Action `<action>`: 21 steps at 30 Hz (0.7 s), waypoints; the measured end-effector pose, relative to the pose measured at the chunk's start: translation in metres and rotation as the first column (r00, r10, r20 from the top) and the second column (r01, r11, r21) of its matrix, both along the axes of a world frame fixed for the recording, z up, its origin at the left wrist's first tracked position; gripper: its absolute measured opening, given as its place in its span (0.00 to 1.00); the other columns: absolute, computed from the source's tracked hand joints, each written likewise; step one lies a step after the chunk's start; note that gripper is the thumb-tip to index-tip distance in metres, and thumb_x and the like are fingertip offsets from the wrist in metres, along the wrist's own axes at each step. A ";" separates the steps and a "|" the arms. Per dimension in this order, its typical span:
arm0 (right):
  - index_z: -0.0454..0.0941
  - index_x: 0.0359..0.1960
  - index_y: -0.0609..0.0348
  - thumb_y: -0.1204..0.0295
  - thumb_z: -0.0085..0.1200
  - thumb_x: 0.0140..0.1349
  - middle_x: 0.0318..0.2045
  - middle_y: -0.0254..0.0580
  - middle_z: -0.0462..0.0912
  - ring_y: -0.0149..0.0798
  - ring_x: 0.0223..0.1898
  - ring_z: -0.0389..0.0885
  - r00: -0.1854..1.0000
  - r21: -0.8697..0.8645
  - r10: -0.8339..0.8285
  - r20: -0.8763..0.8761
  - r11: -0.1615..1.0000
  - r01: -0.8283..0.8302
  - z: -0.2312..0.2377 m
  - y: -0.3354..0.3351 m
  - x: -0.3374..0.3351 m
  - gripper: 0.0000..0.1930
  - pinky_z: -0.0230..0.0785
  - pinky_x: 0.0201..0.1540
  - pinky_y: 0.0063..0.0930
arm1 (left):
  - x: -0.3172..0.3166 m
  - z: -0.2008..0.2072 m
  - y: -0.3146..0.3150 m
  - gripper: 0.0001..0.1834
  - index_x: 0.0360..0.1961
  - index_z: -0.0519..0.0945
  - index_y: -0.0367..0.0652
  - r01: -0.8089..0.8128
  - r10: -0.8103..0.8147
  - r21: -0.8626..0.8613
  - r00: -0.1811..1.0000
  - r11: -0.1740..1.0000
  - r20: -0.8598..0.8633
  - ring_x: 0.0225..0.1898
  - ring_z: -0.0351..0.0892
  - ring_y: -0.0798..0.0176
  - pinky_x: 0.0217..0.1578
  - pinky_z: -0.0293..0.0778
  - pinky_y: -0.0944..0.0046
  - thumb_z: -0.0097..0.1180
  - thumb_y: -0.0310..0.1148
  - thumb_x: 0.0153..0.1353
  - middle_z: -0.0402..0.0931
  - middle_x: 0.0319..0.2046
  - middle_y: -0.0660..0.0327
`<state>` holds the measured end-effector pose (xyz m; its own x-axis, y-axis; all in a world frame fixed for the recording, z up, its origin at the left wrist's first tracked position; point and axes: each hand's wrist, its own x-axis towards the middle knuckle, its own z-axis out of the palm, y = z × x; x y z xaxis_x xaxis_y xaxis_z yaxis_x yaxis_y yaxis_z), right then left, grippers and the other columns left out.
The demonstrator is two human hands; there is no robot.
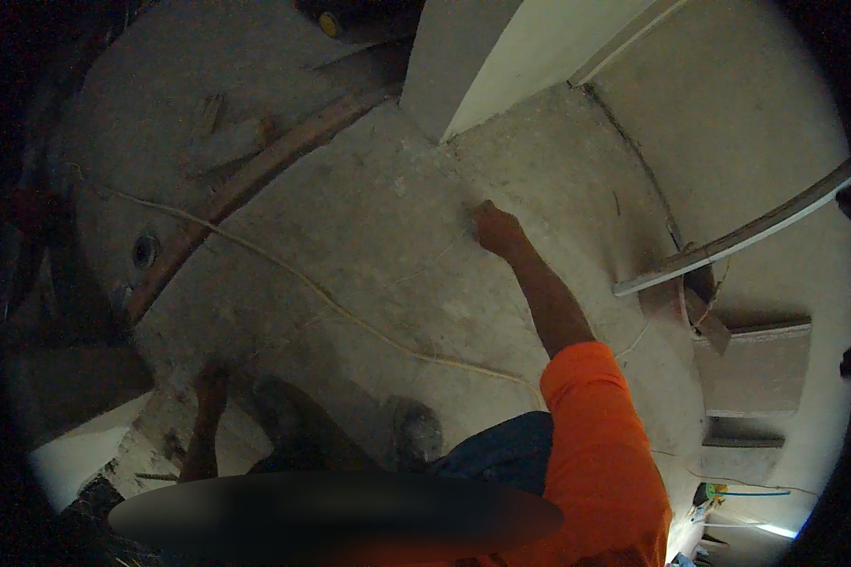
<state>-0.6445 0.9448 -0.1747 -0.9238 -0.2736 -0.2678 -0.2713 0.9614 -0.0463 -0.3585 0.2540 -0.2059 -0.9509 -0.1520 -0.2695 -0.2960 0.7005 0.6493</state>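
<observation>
Keeping the string (425, 271) straight and evenly taut should serve you best. Your left hand (212, 386) is too dim to tell its grip. From near it, the string seems to cross the cord (298, 274) mid-floor (369, 208), reaching your right hand (497, 230), fingers folded together, apparently pinching it, near the floor's edge by the pillar (459, 66).

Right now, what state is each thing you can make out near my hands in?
Bare right hand: curled closed.
Bare left hand: too dark to tell.
Rough grey floor: blotchy.
Long reddish-brown strip: running along the floor.
Thin pale cord: uncoiled, crossing over the strip.
</observation>
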 end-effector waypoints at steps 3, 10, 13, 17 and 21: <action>0.72 0.52 0.59 0.65 0.55 0.61 0.48 0.55 0.79 0.56 0.45 0.82 0.982 -0.083 -0.187 -0.042 0.980 0.183 0.020 0.002 -0.015 0.19 0.78 0.47 0.49 | 0.006 -0.002 -0.001 0.12 0.39 0.83 0.38 0.086 -0.090 -0.062 0.994 0.994 -0.057 0.39 0.79 0.51 0.45 0.74 0.55 0.54 0.34 0.62 0.81 0.36 0.52; 0.71 0.48 0.58 0.64 0.55 0.60 0.36 0.59 0.82 0.61 0.43 0.83 0.961 -0.066 -0.269 -0.063 0.962 0.265 0.036 -0.007 -0.049 0.17 0.76 0.44 0.54 | -0.008 0.022 0.025 0.13 0.42 0.83 0.40 0.205 -0.204 -0.241 0.979 0.949 0.028 0.42 0.80 0.49 0.47 0.73 0.55 0.55 0.38 0.66 0.82 0.39 0.51; 0.73 0.49 0.57 0.64 0.54 0.60 0.37 0.58 0.83 0.59 0.42 0.84 0.961 0.030 -0.268 -0.070 0.962 0.271 0.034 -0.012 -0.057 0.17 0.77 0.43 0.55 | -0.016 0.046 0.048 0.13 0.43 0.83 0.40 0.158 -0.155 -0.101 0.987 0.982 0.032 0.43 0.81 0.49 0.46 0.74 0.56 0.56 0.37 0.66 0.83 0.41 0.52; 0.74 0.51 0.55 0.63 0.53 0.60 0.39 0.55 0.83 0.56 0.42 0.85 0.959 0.091 -0.268 -0.091 0.957 0.276 0.036 -0.016 -0.065 0.19 0.77 0.43 0.53 | -0.020 0.069 0.072 0.12 0.45 0.83 0.40 0.077 -0.075 -0.070 0.997 0.995 0.036 0.45 0.83 0.51 0.46 0.76 0.57 0.57 0.35 0.66 0.83 0.43 0.53; 0.74 0.52 0.54 0.64 0.53 0.60 0.41 0.55 0.83 0.56 0.43 0.84 0.964 0.095 -0.253 -0.086 0.961 0.260 0.034 -0.026 -0.074 0.19 0.77 0.44 0.52 | -0.020 0.077 0.076 0.13 0.49 0.82 0.40 0.008 -0.010 0.012 0.994 1.000 0.109 0.47 0.82 0.54 0.49 0.75 0.57 0.58 0.33 0.65 0.83 0.44 0.53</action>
<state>-0.7184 0.9188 -0.1406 -0.9772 0.0010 -0.2123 -0.0139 0.9975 0.0687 -0.3789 0.3298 -0.1290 -0.9173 -0.1398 -0.3729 -0.3588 0.6964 0.6215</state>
